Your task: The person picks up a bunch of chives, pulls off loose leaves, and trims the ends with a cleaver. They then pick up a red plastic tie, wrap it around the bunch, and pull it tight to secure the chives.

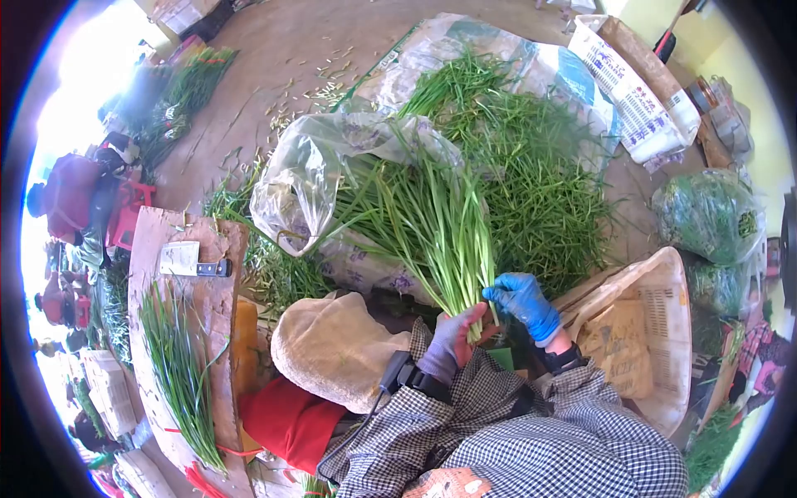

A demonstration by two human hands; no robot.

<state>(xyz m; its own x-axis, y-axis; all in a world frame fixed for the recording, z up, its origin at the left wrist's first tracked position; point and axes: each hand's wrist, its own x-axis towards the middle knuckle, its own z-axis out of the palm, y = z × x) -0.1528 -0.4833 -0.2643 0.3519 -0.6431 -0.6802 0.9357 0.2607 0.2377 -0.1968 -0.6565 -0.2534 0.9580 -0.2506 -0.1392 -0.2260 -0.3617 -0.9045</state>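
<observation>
Chive bunch in left hand, right hand alongside.

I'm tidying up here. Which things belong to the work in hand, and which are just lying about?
In hand: bunch of green stalks, gripped by left hand, touched by right hand; pile of greens.
Lying about: cleaver, plastic bag, white basket, bagged greens.

Green chive bunch, stems gathered low, leaves fanning upward.
</observation>
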